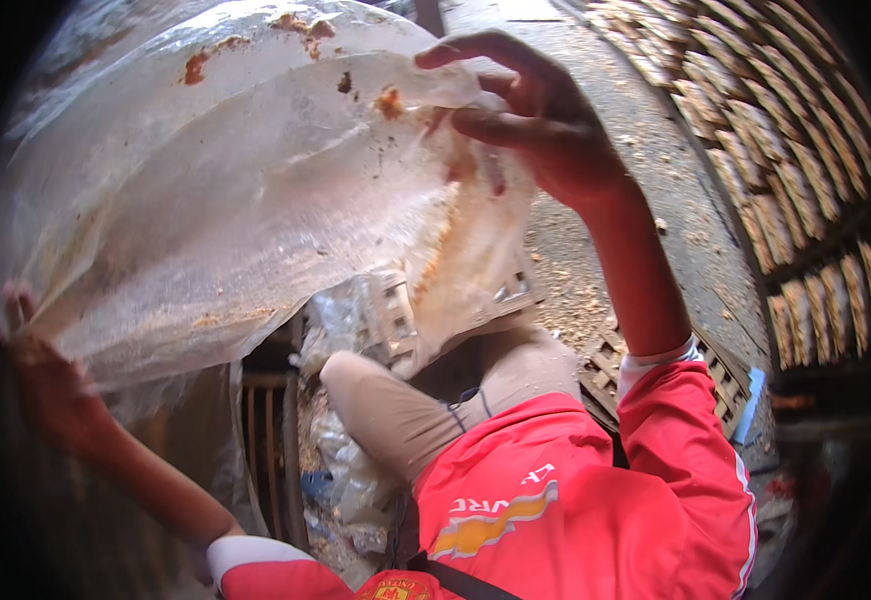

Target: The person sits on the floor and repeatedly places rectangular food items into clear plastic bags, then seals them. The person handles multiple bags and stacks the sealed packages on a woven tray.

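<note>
A large translucent plastic bag or sheet (248,180) is spread out before me, filling much of the upper left. Brown stains and crumbs cling to its surface, mostly at the top and along the right side. My left hand (49,382) holds its lower left edge, with some fingers hidden by the film. At the upper right, my right hand (544,124) has its thumb and fingers around the plastic's edge. Between the two hands the film hangs loosely stretched above my bent knees.
Rows of pale slabs with brown edges (773,142) fill a rack on the right. Brown crumbs litter the grey floor (675,217). A slatted plastic crate (398,307) lies partly behind the film; crumpled plastic (356,465) lies beside my leg. Another lattice crate (724,382) is under my right arm.
</note>
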Demonstrator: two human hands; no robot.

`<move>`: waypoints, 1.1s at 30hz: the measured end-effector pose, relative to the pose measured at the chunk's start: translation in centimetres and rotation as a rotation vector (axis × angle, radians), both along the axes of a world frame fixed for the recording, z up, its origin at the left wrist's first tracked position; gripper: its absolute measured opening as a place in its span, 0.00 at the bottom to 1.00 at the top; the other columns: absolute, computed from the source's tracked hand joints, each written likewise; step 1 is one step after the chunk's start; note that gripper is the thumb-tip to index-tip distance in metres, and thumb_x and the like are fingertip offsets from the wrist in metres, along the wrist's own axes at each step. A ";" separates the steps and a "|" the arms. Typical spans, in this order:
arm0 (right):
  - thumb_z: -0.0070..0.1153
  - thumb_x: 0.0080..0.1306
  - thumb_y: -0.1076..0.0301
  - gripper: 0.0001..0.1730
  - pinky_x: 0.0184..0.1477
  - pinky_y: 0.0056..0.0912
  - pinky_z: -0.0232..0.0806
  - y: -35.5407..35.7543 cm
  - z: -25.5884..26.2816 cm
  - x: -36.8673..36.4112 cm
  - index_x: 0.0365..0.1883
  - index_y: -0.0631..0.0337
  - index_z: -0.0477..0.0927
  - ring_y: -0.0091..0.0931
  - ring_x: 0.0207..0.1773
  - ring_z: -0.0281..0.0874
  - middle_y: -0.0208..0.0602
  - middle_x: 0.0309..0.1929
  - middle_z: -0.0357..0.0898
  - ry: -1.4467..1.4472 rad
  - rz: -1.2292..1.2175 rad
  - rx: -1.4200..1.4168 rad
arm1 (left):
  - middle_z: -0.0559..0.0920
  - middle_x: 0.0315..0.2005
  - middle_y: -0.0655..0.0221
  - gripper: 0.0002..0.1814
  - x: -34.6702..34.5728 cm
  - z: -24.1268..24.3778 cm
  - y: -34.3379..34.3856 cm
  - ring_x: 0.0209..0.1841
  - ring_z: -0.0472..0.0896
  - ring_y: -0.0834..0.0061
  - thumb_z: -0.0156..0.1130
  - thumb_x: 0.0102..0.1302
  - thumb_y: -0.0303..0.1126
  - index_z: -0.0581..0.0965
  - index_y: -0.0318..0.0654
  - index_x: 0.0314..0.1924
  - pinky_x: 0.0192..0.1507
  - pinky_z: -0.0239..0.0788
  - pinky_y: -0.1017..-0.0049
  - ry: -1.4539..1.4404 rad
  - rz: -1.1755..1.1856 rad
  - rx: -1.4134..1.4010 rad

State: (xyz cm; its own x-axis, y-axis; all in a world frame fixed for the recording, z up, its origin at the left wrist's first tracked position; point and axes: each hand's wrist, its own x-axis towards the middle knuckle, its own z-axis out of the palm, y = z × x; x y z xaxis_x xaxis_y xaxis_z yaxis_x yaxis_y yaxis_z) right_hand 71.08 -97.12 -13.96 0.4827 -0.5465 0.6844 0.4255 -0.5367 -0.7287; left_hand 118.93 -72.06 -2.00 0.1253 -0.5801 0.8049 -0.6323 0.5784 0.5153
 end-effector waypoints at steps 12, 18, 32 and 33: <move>0.40 0.60 0.88 0.32 0.24 0.19 0.73 7.0 0.0 -22.3 0.63 0.68 0.79 0.28 0.41 0.91 0.47 0.68 0.78 0.509 -0.367 0.017 | 0.74 0.68 0.43 0.54 -9.5 -9.1 -12.4 0.69 0.76 0.52 0.65 0.60 0.66 0.69 0.29 0.73 0.69 0.68 0.57 -0.083 -1.211 0.642; 0.43 0.51 0.87 0.37 0.39 0.30 0.83 7.4 -4.4 -25.1 0.63 0.70 0.78 0.21 0.30 0.84 0.46 0.67 0.79 0.545 -0.315 0.194 | 0.73 0.70 0.50 0.58 -29.8 -12.8 -20.5 0.70 0.74 0.55 0.70 0.60 0.63 0.60 0.33 0.79 0.67 0.70 0.54 0.114 -1.029 1.096; 0.79 0.52 0.72 0.60 0.65 0.49 0.69 6.0 -10.8 -27.7 0.78 0.45 0.54 0.36 0.69 0.75 0.42 0.64 0.77 0.840 -0.625 0.340 | 0.87 0.28 0.58 0.08 -50.3 -23.0 -30.1 0.28 0.87 0.61 0.65 0.59 0.24 0.85 0.28 0.38 0.34 0.79 0.64 -0.663 -0.932 0.938; 0.83 0.50 0.68 0.65 0.70 0.58 0.64 4.7 -10.9 -26.4 0.79 0.44 0.52 0.38 0.72 0.72 0.42 0.66 0.75 0.938 -0.648 0.262 | 0.87 0.28 0.55 0.09 -49.8 -23.3 -29.9 0.28 0.87 0.58 0.64 0.59 0.24 0.85 0.27 0.37 0.34 0.79 0.61 -0.625 -0.893 0.990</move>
